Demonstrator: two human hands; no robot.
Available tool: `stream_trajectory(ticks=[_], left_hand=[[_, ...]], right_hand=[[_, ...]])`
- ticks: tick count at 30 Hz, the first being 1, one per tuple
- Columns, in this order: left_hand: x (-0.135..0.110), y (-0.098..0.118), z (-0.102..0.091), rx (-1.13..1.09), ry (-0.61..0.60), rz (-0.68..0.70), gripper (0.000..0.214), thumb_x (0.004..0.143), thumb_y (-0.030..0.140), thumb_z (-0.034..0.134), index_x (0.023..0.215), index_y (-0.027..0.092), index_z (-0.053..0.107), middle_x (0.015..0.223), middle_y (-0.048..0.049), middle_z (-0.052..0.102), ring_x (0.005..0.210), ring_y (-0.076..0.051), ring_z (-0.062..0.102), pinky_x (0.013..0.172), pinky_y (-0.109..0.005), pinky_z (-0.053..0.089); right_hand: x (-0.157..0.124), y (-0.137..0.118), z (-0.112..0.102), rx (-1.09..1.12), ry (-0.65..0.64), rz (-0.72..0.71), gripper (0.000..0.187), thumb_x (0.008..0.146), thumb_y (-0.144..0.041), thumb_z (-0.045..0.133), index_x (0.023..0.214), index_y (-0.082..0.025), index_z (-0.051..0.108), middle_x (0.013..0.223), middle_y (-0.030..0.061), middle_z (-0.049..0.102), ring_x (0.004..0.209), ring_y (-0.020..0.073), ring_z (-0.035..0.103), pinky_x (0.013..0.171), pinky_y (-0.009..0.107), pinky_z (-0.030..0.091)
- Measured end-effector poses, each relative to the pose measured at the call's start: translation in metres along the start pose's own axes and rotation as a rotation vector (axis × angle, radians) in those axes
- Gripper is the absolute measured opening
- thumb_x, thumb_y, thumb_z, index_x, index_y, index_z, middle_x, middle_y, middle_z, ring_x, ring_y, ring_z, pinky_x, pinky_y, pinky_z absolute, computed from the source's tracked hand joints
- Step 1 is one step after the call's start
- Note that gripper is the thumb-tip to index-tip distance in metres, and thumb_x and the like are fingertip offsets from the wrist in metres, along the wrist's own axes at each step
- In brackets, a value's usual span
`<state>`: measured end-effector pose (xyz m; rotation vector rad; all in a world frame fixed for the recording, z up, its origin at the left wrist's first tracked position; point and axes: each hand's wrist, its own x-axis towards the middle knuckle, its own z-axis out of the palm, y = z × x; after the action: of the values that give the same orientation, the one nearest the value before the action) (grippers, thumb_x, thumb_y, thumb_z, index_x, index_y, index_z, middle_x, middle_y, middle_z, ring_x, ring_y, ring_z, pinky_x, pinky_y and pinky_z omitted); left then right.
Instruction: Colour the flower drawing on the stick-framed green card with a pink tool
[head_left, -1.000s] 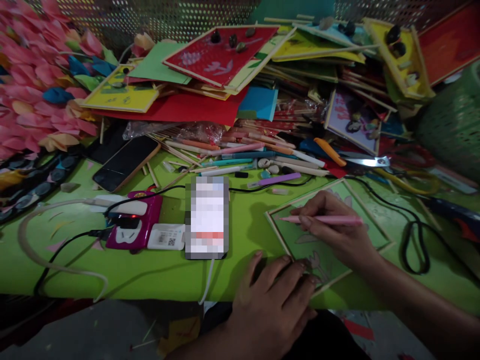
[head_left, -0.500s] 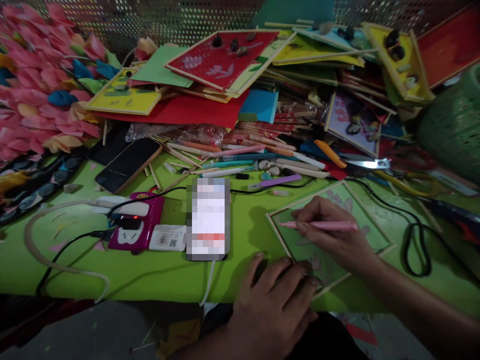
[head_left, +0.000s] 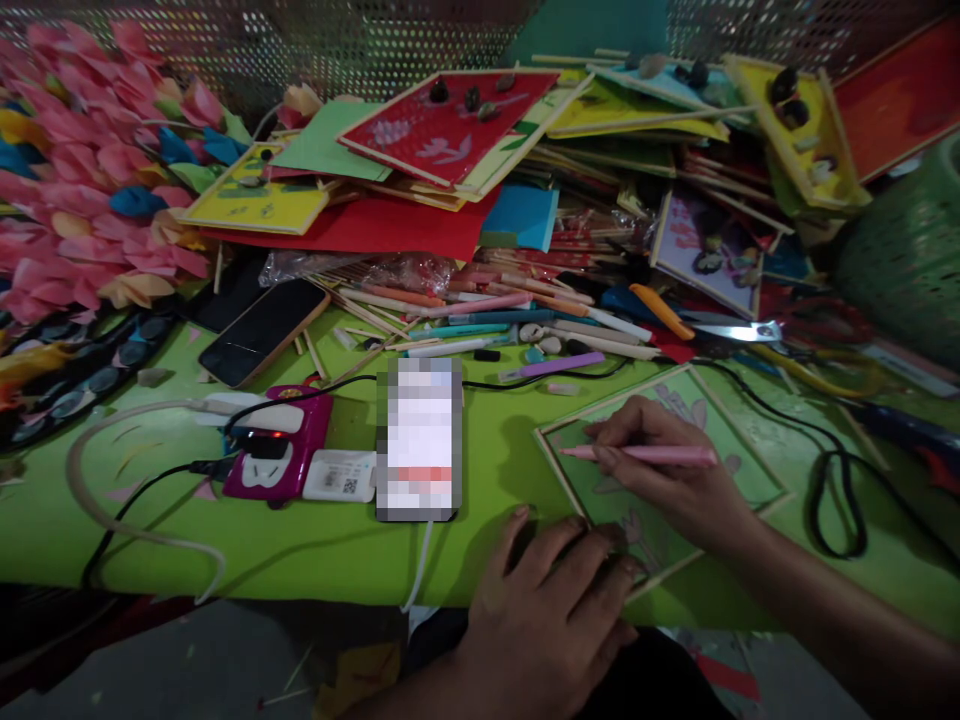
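A pink marker pen (head_left: 675, 456) is pinched in my right hand (head_left: 660, 470), its tip pointing left near the left corner of a green picture card (head_left: 750, 480). Thin wooden sticks frame the card, and greyish-purple drawn shapes show on it, partly hidden by my right hand. My left hand (head_left: 555, 600) lies with fingers spread over the card's lower left edge and the table, holding nothing. Left of my hands, a phone (head_left: 418, 440) with a lit, blurred screen lies on the table, a white cable at its lower end.
A purple power strip (head_left: 277, 450) with plugged cables sits at left, near a dark phone (head_left: 262, 330). Several markers (head_left: 480, 328), sticks and framed cards (head_left: 450, 125) pile up behind. Scissors (head_left: 735, 328) lie back right. A black cord (head_left: 832, 500) loops right of the card.
The view has shifted slightly, so the table's things sit a little further right. Both hands keep nearly the same place, and the marker stays in my right hand.
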<state>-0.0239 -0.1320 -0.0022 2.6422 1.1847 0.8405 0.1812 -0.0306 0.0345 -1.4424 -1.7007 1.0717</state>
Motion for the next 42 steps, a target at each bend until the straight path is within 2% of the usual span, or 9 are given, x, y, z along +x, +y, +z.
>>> stream_trajectory(ticks=[8, 14, 23, 31, 35, 42], left_hand=[[0.0017, -0.0005, -0.0004, -0.017, 0.009, -0.006, 0.033, 0.103, 0.044, 0.063, 0.132, 0.032, 0.072, 0.147, 0.0026, 0.068, 0.133, -0.02, 0.057, 0.127, -0.043, 0.024], [0.0028, -0.0005, -0.0017, -0.007, 0.029, -0.008, 0.033, 0.101, 0.045, 0.066, 0.131, 0.032, 0.073, 0.145, 0.0044, 0.069, 0.129, -0.019, 0.059, 0.126, -0.043, 0.027], [0.001, 0.0, 0.0001, -0.004, 0.013, -0.003, 0.035, 0.102, 0.045, 0.064, 0.133, 0.032, 0.072, 0.147, 0.0033, 0.067, 0.132, -0.021, 0.057, 0.126, -0.045, 0.027], [0.0007, 0.0, -0.0015, -0.028, 0.005, -0.008, 0.033, 0.103, 0.043, 0.063, 0.133, 0.031, 0.072, 0.148, 0.0051, 0.067, 0.132, -0.019, 0.057, 0.129, -0.044, 0.022], [0.0, 0.0, 0.0004, -0.02, 0.018, -0.006, 0.034, 0.103, 0.044, 0.063, 0.132, 0.031, 0.072, 0.148, 0.0057, 0.068, 0.133, -0.019, 0.058, 0.129, -0.044, 0.022], [-0.0006, 0.0005, 0.0024, -0.034, 0.032, -0.015, 0.035, 0.102, 0.044, 0.065, 0.133, 0.03, 0.072, 0.146, 0.0063, 0.069, 0.133, -0.018, 0.057, 0.131, -0.045, 0.021]], right_hand=[[0.0017, 0.0012, -0.0008, 0.012, 0.004, -0.009, 0.019, 0.092, -0.036, 0.074, 0.08, -0.025, 0.063, 0.075, 0.0005, 0.068, 0.07, 0.0194, 0.067, 0.061, 0.029, 0.049], [0.0011, 0.001, -0.001, -0.015, -0.005, -0.006, 0.02, 0.088, -0.035, 0.076, 0.077, -0.025, 0.062, 0.074, 0.0019, 0.068, 0.077, 0.0232, 0.07, 0.062, 0.03, 0.05], [0.0004, 0.0033, -0.0009, 0.009, -0.006, -0.006, 0.019, 0.089, -0.032, 0.075, 0.077, -0.025, 0.061, 0.075, 0.0003, 0.066, 0.081, 0.0223, 0.07, 0.066, 0.03, 0.051], [0.0004, 0.0011, 0.0002, 0.08, 0.021, 0.0, 0.021, 0.088, -0.035, 0.077, 0.077, -0.025, 0.062, 0.073, 0.0004, 0.065, 0.085, 0.024, 0.073, 0.071, 0.032, 0.054], [0.001, 0.0008, 0.0013, 0.109, 0.071, 0.026, 0.024, 0.09, -0.041, 0.076, 0.079, -0.025, 0.063, 0.074, 0.0007, 0.065, 0.075, 0.0204, 0.069, 0.062, 0.029, 0.051], [0.004, -0.0008, 0.0014, 0.072, 0.052, 0.004, 0.025, 0.091, -0.042, 0.076, 0.078, -0.025, 0.063, 0.073, 0.0003, 0.066, 0.069, 0.0188, 0.066, 0.061, 0.029, 0.05]])
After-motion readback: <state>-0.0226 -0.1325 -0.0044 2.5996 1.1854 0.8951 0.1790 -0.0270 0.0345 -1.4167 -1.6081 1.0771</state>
